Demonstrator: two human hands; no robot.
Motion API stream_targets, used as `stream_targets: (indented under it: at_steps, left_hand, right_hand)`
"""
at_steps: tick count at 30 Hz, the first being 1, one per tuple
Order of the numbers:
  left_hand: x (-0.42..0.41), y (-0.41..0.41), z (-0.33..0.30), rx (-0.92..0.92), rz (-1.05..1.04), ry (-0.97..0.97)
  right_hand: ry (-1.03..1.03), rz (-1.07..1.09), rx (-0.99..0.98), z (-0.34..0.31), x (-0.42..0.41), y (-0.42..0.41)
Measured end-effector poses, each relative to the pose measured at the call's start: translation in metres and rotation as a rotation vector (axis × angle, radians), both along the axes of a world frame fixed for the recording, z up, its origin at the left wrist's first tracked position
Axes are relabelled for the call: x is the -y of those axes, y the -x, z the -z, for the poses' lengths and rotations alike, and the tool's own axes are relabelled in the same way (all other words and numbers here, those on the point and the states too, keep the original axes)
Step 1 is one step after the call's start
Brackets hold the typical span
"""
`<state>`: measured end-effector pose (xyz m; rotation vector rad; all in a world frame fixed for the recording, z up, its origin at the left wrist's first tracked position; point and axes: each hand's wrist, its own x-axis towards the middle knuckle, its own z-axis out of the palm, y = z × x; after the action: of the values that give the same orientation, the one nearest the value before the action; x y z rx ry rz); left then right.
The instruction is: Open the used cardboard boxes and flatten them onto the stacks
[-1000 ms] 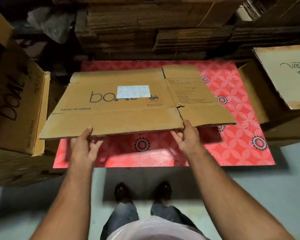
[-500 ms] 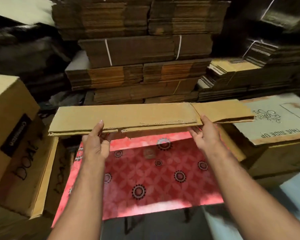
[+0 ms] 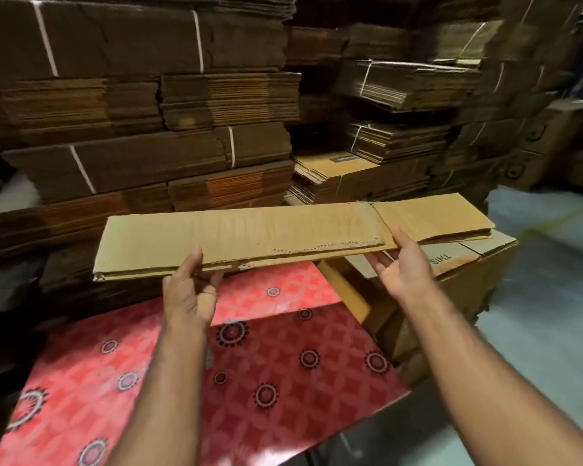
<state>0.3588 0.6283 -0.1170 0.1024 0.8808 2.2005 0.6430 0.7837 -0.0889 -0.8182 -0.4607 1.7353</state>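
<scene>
You held both arms stretched forward, with your left hand (image 3: 187, 290) and right hand (image 3: 401, 267) on the near edge of the flattened box (image 3: 283, 232). Each thumb lay on top of the cardboard and the fingers curled beneath it, pinching the edge; how those fingers sat underneath was mostly hidden. The box hung almost level in the air, above the red patterned sheet (image 3: 266, 364) and in front of the tied stacks of flat cardboard (image 3: 148, 156). Its right end passed over a closed carton (image 3: 465, 280) just beside the sheet, covering most of that carton's printing, so only a few upside-down letters showed. The box's underside could not be seen, and the right edge of the view was blurred.
</scene>
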Motion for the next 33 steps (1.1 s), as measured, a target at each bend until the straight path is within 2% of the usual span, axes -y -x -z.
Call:
stream_targets:
  at_steps: [4, 9, 14, 19, 22, 25, 27, 30, 33]
  left_hand:
    - [-0.082, -0.044, 0.009, -0.001, 0.016, -0.007]
    - [-0.210, -0.099, 0.028, 0.022, -0.047, -0.025]
    - [-0.323, -0.161, 0.034, 0.091, -0.065, -0.080]
    - [-0.406, -0.218, 0.050, 0.172, -0.047, -0.089]
    - [-0.438, -0.257, 0.095, 0.245, 0.020, 0.063]
    - [-0.448, -0.296, 0.157, 0.230, 0.145, 0.413]
    - [-0.444, -0.318, 0.192, 0.226, 0.218, 0.594]
    - [-0.432, -0.325, 0.218, 0.242, 0.076, 0.749]
    - [-0.418, -0.306, 0.227, 0.223, -0.152, 0.847]
  right_hand:
    - [0.004, 0.016, 0.021, 0.012, -0.076, -0.047]
    - [0.003, -0.009, 0.021, 0.029, -0.214, -0.093]
    - [0.009, -0.039, 0.041, 0.033, -0.340, -0.135]
    - [0.043, 0.031, 0.071, 0.053, -0.437, -0.175]
    - [0.156, 0.045, 0.216, 0.098, -0.479, -0.202]
    - [0.313, 0.065, 0.496, 0.161, -0.499, -0.226]
    - [0.348, 0.072, 0.705, 0.198, -0.502, -0.236]
    - [0.348, 0.024, 0.823, 0.235, -0.504, -0.247]
    - [0.349, -0.037, 0.808, 0.245, -0.515, -0.254]
